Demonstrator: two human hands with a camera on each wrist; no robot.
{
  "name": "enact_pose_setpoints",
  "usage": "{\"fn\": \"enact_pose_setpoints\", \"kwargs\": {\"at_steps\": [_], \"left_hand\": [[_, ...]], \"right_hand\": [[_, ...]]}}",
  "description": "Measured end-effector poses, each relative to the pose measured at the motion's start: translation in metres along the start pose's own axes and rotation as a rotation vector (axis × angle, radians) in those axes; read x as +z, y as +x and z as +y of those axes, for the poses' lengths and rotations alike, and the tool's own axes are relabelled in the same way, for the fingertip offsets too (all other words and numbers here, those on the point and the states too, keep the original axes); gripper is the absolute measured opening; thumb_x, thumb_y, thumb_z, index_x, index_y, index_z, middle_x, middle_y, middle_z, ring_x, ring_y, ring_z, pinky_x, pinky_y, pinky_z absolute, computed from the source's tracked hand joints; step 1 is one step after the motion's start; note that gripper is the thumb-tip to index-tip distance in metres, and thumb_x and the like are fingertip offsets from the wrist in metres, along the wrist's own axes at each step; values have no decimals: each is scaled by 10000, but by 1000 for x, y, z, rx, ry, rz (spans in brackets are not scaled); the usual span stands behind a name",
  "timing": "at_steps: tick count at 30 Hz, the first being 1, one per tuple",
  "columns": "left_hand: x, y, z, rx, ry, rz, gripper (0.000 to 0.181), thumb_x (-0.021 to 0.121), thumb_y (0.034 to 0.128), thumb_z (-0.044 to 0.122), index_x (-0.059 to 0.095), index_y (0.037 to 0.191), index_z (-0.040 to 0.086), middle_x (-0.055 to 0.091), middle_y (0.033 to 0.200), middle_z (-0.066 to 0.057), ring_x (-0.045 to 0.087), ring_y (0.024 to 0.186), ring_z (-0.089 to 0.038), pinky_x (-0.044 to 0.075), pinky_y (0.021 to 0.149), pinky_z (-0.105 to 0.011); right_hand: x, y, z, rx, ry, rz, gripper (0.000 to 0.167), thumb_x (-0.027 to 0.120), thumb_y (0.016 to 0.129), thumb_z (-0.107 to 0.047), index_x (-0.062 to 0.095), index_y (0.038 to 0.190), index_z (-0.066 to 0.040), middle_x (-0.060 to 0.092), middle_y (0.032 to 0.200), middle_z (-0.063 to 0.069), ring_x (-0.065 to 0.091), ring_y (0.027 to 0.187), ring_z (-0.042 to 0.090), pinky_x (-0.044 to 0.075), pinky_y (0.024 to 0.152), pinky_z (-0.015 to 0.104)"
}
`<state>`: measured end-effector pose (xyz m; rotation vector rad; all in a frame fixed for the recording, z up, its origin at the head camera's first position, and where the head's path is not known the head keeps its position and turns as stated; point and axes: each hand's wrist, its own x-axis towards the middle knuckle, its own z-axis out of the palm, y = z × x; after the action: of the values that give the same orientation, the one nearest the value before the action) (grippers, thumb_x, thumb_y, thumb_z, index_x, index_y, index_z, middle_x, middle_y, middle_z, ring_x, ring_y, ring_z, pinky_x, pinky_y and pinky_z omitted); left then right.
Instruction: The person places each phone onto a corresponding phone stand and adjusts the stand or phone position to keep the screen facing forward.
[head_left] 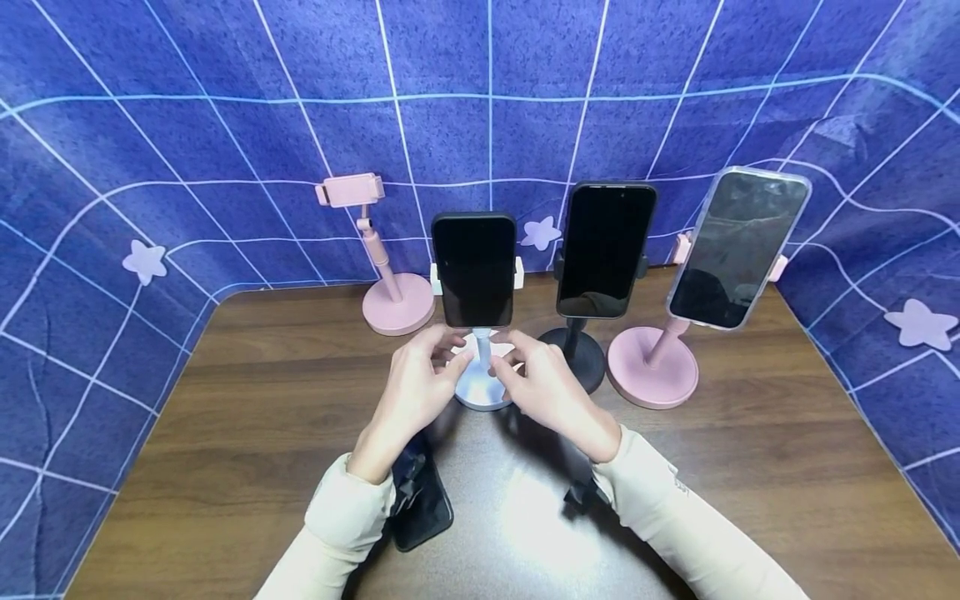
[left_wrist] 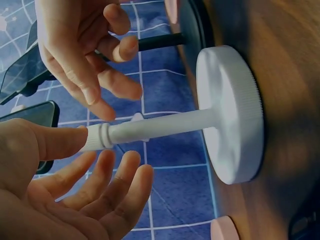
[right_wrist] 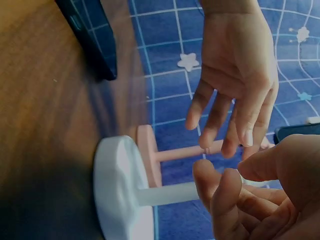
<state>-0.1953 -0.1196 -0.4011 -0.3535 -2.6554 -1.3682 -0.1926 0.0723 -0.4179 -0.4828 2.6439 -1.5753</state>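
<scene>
A black phone stands upright in the clamp of a white phone stand. Both hands are close to the stand's stem, one on each side, just below the phone. My left hand has its fingers loosely bent; in the left wrist view its thumb overlaps the ribbed collar, and contact is uncertain. The right hand has relaxed, bent fingers by the stem. A gap shows between its fingertips and the stem in the left wrist view. Neither hand visibly grips the stand.
An unoccupied pink stand is at the left. To the right, a black stand and another pink stand each hold a phone. Another phone lies on the wooden table beneath the left wrist. Blue patterned cloth hangs behind.
</scene>
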Motion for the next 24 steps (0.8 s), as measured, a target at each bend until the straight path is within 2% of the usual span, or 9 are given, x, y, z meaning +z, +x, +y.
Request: {"fn": "enact_pose_setpoints", "kwargs": {"at_steps": [5, 8, 14, 18, 24], "left_hand": [[-2, -4, -9, 5, 23, -26, 306, 710, 945, 72, 697, 1250, 58, 735, 1139, -144, 724, 972, -256, 614, 853, -385], [-4, -5, -14, 13, 37, -19, 315, 713, 938, 54, 693, 1252, 43, 728, 1159, -151, 724, 970, -248, 615, 842, -368], [-11, -6, -23, 29, 65, -14, 319, 701, 941, 42, 681, 1260, 29, 708, 1218, -150, 719, 960, -253, 614, 835, -373], [-17, -4, -28, 9, 86, -2, 334, 704, 943, 53, 670, 1275, 30, 700, 1249, -150, 709, 980, -277, 608, 845, -423], [-28, 3, -34, -39, 94, 1, 371, 686, 967, 85, 622, 1324, 5, 688, 1263, -181, 692, 1115, -345, 584, 934, -451]], "right_hand": [[11, -3, 4, -62, -82, 16, 294, 633, 1003, -140, 658, 1268, -18, 780, 865, 91, 724, 660, 174, 557, 659, 274], [17, -4, 5, -114, -120, 36, 273, 655, 983, -134, 683, 1227, -15, 792, 899, 71, 721, 733, 138, 581, 724, 323], [30, -6, 6, -162, -96, 6, 250, 661, 973, -113, 687, 1189, 11, 789, 989, 111, 756, 866, 222, 611, 795, 416], [38, -5, 8, -178, -94, -33, 274, 651, 978, -120, 674, 1212, 20, 780, 1053, 114, 755, 899, 225, 613, 802, 416], [49, -4, 11, -218, -73, -60, 288, 657, 974, -101, 662, 1225, 40, 747, 1160, 176, 758, 988, 287, 614, 835, 430]]}}
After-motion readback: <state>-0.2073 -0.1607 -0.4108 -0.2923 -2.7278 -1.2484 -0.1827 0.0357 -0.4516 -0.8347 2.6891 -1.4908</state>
